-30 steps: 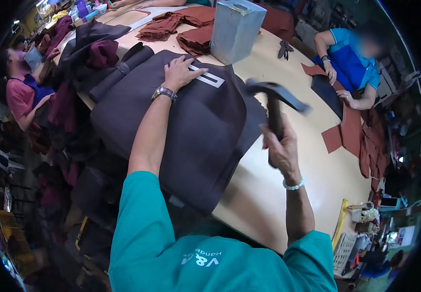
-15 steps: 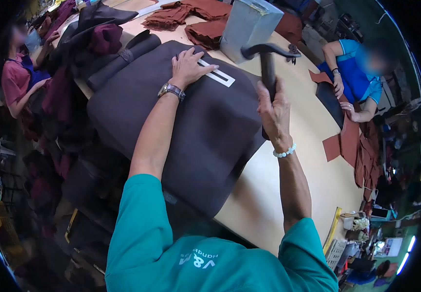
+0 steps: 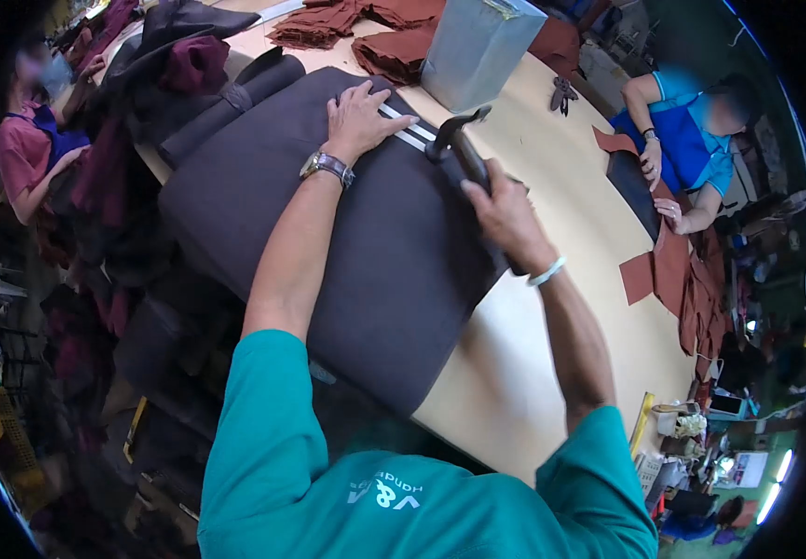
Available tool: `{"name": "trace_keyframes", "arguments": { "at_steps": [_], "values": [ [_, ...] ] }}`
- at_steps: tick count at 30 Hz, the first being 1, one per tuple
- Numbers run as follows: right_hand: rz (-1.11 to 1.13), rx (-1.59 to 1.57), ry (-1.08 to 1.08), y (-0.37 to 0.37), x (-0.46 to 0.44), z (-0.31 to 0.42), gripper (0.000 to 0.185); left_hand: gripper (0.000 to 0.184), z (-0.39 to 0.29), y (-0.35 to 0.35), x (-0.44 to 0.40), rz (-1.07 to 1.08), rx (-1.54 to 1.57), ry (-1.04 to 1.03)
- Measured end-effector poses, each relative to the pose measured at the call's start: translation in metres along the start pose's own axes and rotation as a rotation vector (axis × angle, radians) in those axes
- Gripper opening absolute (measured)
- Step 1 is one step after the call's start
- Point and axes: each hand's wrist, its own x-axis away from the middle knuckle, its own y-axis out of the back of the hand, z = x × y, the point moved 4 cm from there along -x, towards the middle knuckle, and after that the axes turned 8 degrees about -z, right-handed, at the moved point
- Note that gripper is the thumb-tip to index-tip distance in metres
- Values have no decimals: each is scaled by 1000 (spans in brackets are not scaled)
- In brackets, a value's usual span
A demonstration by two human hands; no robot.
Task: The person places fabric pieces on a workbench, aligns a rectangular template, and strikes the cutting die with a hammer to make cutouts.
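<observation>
My left hand [image 3: 358,123] lies flat with fingers spread on a dark brown leather-like sheet [image 3: 366,270]. Its thumb and fingers press down a narrow white slotted strip [image 3: 410,138], partly covered by the hand. A hammer [image 3: 466,155] is in my right hand [image 3: 510,216], which is closed around the dark handle. The hammer's head is over the strip's near end, to the right of my left thumb; whether it touches cannot be made out. The sheet spreads over the table and hangs past its near edge.
On the pale tabletop [image 3: 478,391] stands a square metal can [image 3: 473,61], behind the hammer. Reddish-brown pieces [image 3: 394,51] lie at the back. Scissors [image 3: 563,95] rest right of the can. A co-worker [image 3: 692,140] handles strips at right; another person [image 3: 35,149] is at left.
My right hand has swung the hammer down and to the left, from raised above the table to over the white strip. My left hand stays in place on the strip.
</observation>
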Motion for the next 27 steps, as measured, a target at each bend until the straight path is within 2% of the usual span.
{"name": "trace_keyframes", "arguments": {
  "at_steps": [1, 4, 5, 6, 8, 10, 12, 13, 14, 15, 16, 17, 18, 19, 23, 24, 26, 27],
  "values": [
    [95, -20, -80, 13, -8, 6, 31, 77, -1, 1, 2, 11, -5, 1],
    [-131, -267, -242, 21, -10, 15, 32, 77, -4, -1, 4, 30, -15, 22],
    [-219, -263, -195, 11, -4, 16, 33, 77, -1, -3, 4, 28, -4, 15],
    [-183, -111, 29, -2, -2, 21, 34, 76, 0, -2, 2, 20, 5, 3],
    [39, -37, -84, -8, -8, 9, 36, 72, 1, -4, 2, 72, 157, 114],
    [165, -55, -151, 2, -29, 11, 38, 69, 5, -2, -3, 60, 265, 180],
    [50, -98, -160, -1, -33, 20, 40, 66, 6, -5, -3, 12, 344, 206],
    [-19, -132, -132, -13, -32, 23, 40, 68, 5, 1, -3, 61, 422, 229],
    [-90, -171, -109, -24, -30, 24, 40, 72, 9, 0, -4, 12, 566, 233],
    [93, 112, -24, -39, -30, 25, 39, 75, 8, 8, -7, -42, 711, 231],
    [-10, -14, -1, -38, -31, 27, 39, 78, 6, 17, -11, -96, 859, 223],
    [105, -69, -102, -32, -41, 20, 39, 90, 6, 20, -10, -118, 1170, 336],
    [221, -130, -206, -23, -49, 27, 39, 93, 9, 29, -11, -136, 1202, 376],
    [249, -90, -191, -14, -53, 37, 38, 95, 11, 31, -10, -147, 1238, 420],
    [-139, -268, 13, -37, -65, 53, 36, 104, 21, 31, -10, -179, 1298, 524],
    [-124, -119, 103, -50, -64, 54, 36, 105, 20, 33, -9, -182, 1300, 553],
    [125, -39, -13, -70, -80, 37, 36, 105, 24, 33, -8, -218, 1344, 610],
    [230, -67, -72, -55, -85, 47, 36, 105, 28, 32, -9, -246, 1370, 639]
  ]
}}
